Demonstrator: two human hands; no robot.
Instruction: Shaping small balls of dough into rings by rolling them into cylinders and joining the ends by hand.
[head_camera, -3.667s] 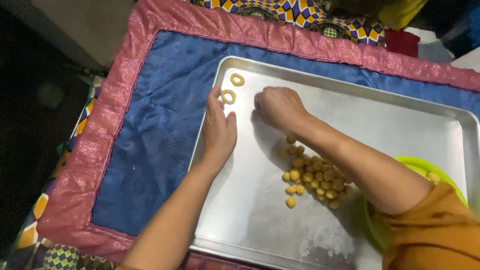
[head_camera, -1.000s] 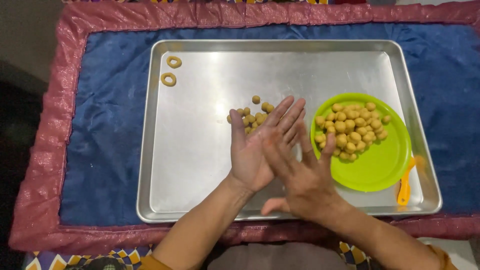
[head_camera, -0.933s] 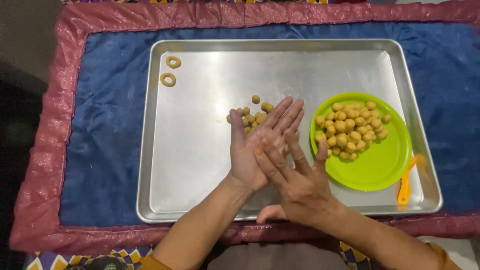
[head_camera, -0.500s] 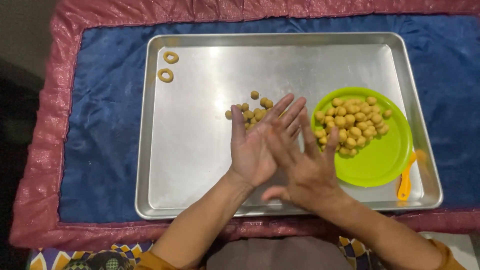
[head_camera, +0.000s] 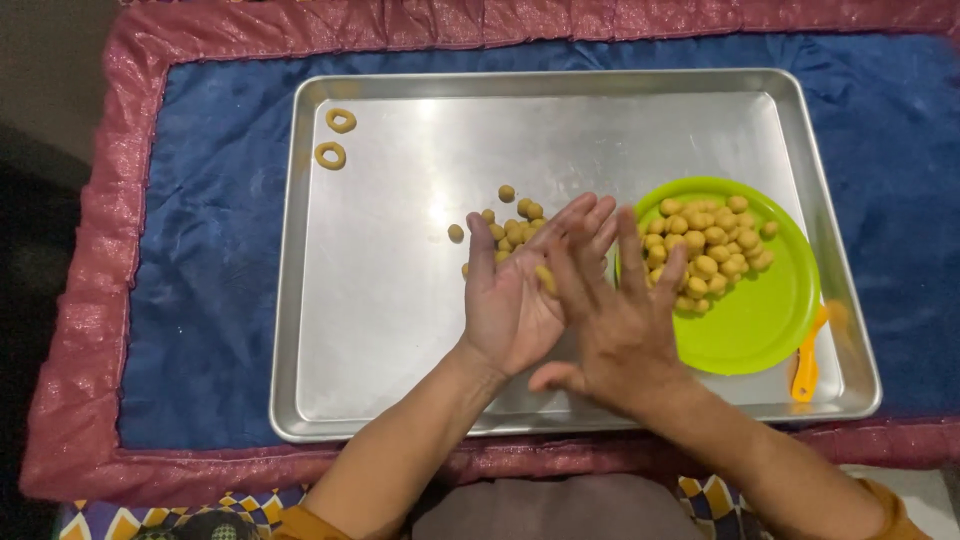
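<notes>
Single head cam, looking almost straight down from above the person's lap. Near range: tray (head_camera: 400, 340) fills most of the frame, long side running left-right, all four rims visible. Both forearms enter from the bottom edge, left hand (head_camera: 515, 300) and right hand (head_camera: 615, 330) near centre. Blue cloth (head_camera: 215, 290) with its pink border frames the tray. No second view, so no overlap.

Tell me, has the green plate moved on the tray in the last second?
No. The green plate sits by the tray's right rim, beside the orange tool.
</notes>
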